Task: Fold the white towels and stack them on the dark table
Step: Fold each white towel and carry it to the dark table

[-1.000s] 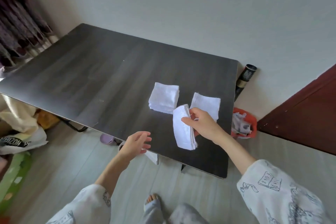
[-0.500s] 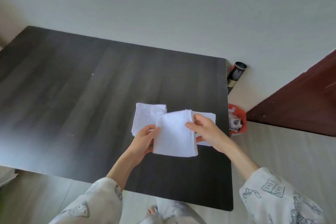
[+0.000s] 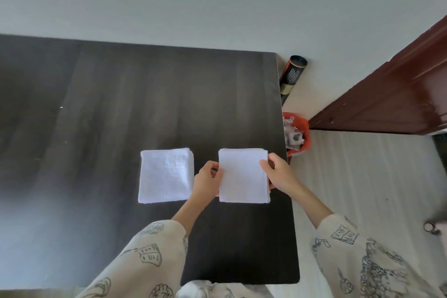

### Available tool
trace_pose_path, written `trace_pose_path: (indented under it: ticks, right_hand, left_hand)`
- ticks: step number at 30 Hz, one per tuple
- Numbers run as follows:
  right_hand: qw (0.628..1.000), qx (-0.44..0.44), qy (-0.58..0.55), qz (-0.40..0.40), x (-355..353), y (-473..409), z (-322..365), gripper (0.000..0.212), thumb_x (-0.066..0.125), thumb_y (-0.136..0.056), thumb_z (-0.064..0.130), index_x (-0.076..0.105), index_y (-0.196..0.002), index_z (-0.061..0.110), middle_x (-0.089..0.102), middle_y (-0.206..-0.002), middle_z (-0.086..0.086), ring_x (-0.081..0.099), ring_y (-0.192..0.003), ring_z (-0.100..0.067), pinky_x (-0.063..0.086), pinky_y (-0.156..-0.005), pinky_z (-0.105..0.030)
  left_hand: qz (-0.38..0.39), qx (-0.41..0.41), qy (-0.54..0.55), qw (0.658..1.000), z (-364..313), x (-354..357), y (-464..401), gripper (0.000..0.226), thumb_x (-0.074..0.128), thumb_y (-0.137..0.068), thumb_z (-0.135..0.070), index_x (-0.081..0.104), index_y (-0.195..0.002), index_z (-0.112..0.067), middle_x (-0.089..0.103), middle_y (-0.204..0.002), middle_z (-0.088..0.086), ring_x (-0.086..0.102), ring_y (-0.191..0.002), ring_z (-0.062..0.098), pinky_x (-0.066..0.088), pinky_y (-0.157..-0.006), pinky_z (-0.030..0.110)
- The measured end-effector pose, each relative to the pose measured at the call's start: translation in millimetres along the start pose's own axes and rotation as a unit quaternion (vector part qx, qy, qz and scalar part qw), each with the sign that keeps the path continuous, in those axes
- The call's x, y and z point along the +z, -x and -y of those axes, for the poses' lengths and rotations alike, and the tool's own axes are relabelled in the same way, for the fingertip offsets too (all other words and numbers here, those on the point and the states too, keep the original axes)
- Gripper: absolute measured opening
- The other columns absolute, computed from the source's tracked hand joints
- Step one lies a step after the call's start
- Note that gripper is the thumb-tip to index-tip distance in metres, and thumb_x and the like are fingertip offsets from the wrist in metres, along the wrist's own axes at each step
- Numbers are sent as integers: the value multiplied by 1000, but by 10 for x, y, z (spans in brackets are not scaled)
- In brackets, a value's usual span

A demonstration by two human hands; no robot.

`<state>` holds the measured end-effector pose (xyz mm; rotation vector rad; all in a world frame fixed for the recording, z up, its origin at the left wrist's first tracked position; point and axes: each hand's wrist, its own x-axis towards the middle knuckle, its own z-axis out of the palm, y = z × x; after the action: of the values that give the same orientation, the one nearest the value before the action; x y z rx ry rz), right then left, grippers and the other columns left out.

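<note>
Two folded white towel stacks lie side by side on the dark table (image 3: 145,94). The left stack (image 3: 165,175) lies untouched. The right stack (image 3: 243,175) sits near the table's right edge, with a folded towel on top. My left hand (image 3: 208,180) pinches that towel's left edge. Its right edge is gripped by my right hand (image 3: 278,173), thumb on top. Both hands hold the towel flat and square over the stack.
The table's right edge runs just right of my right hand. Beyond it on the floor stand an orange bin (image 3: 296,134) with crumpled paper and a dark tube (image 3: 291,75) against the wall. A dark red door (image 3: 396,94) is at right.
The towel held in the air by my right hand was taken by both hands and moved right, down onto the right stack. The camera tilted down over the table.
</note>
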<state>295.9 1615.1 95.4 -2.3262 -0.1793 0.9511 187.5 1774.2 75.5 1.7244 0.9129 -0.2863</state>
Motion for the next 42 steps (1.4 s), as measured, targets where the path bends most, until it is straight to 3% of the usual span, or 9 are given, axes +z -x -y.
trace_pose_path:
  ticks: [3,7,16,20,25,28,35,42]
  right_hand:
    - [1000,3,23,-1,19,-96,-27,33,38,-98,33,43,-123,12,53,-107,1,55,-96,-14,53,-64,-23]
    - [999,8,32,-14,48,-172,-67,31,39,-98,34,44,-120,12,54,-106,0,55,-92,-13,53,-71,-27]
    - [998,-15,45,-49,61,-252,-124,32,41,-97,36,45,-120,14,57,-107,0,55,-87,-9,47,-67,-18]
    - [997,-19,44,-55,86,-272,-132,34,42,-97,36,44,-123,15,56,-109,1,55,-91,-10,51,-77,-26]
    - [995,-24,6,-95,97,-283,-157,29,49,-94,35,46,-116,16,56,-101,3,56,-86,-11,49,-72,-22]
    - [990,-36,-37,-133,77,-248,-155,25,54,-92,30,48,-111,15,56,-96,2,57,-85,-13,52,-72,-25]
    - [990,-23,-44,-130,103,-206,-145,22,51,-94,22,57,-110,8,63,-104,-5,53,-84,-9,38,-64,-11]
    - [990,-17,-40,-134,111,-259,-82,19,50,-95,24,56,-107,11,62,-103,-3,52,-81,-8,36,-60,-13]
  left_hand:
    - [-2,-8,-31,999,7,17,-91,21,44,-96,-26,49,-113,-15,56,-100,0,58,-93,20,57,-77,37]
    - [2,-6,-46,999,2,40,-150,22,44,-96,-26,47,-115,-15,56,-102,1,57,-94,20,57,-75,35]
    - [6,-11,-57,998,-19,104,-177,24,44,-96,-25,45,-117,-14,54,-104,1,56,-93,18,55,-82,36]
    - [-8,-6,-79,997,-3,115,-187,25,43,-97,-24,44,-119,-13,51,-99,-3,52,-81,11,53,-73,28]
    - [-24,9,-107,994,1,156,-147,28,42,-97,-25,38,-121,-12,50,-89,-6,50,-65,7,42,-56,12]
    - [-36,23,-116,992,20,167,-108,28,43,-97,-26,37,-120,-12,53,-91,-3,51,-67,7,42,-56,12]
    - [-37,17,-116,992,23,177,-142,25,38,-98,-25,41,-118,-10,52,-96,-2,50,-71,8,40,-55,13]
    - [-26,21,-114,993,26,149,-166,26,40,-97,-26,40,-119,-11,51,-101,-2,51,-79,10,44,-60,15]
